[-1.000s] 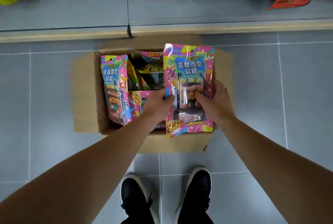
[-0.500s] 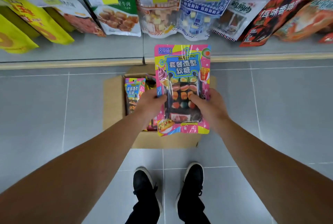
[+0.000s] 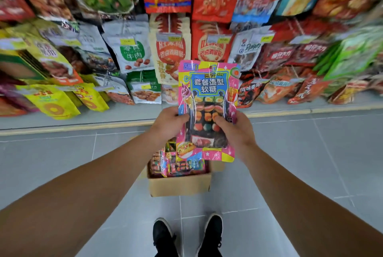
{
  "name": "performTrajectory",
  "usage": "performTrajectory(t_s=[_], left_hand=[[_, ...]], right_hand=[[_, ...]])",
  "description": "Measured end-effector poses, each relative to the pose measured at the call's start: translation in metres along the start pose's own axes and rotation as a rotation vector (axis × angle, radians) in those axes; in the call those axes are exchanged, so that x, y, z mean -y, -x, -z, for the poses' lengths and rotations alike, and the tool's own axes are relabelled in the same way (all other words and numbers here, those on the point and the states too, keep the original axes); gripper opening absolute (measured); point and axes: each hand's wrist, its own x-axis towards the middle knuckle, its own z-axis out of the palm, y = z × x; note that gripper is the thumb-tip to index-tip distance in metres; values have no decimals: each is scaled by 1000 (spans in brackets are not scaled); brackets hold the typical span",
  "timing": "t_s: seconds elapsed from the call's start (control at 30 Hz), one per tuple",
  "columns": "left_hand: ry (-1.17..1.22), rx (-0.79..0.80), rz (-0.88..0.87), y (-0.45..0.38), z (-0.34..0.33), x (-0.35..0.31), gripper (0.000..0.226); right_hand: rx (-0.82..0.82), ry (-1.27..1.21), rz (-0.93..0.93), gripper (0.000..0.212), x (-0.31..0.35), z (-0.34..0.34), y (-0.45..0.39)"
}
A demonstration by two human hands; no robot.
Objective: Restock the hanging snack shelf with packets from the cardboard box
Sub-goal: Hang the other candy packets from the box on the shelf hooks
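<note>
A pink and yellow candy packet with a blue label is held upright in front of me, above the cardboard box. My left hand grips its left edge and my right hand grips its right edge, thumbs on the clear front window. The box stands on the floor just ahead of my feet, with several more bright packets standing inside it. The hanging snack shelf fills the upper part of the view, crowded with red, white, yellow and green bags.
A low grey ledge with a tan edge runs along the foot of the shelf. Grey floor tiles spread left and right of the box. My black shoes stand behind the box.
Both hands have lifted the packet up from the box toward the shelf. My view has tilted upward, so many more hanging bags show and the box sits lower in the frame.
</note>
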Motion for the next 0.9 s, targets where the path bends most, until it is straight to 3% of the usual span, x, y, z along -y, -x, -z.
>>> performTrajectory(t_s=[0.13,0.27,0.37,0.47,0.6,0.67,0.9], left_hand=[[-38,13,-110,41,10,-69,16],[-34,-12,-194,76,1,-126,18],[-34,-39,-284,103,-12,-172,19],[-29,-74,-381,131,-32,-217,14],[-23,-129,-492,167,-65,-273,27],[-26,-126,-536,179,-80,-294,22],[-60,-148,-634,202,-130,-370,28]], right_hand=[[-26,-34,62,54,61,38,36],[-64,-39,132,36,106,84,61],[-77,-44,212,48,139,126,77],[-84,-59,261,47,167,170,90],[-97,-78,345,89,194,232,101],[-96,-86,385,98,207,260,106],[-152,-103,473,92,245,350,116]])
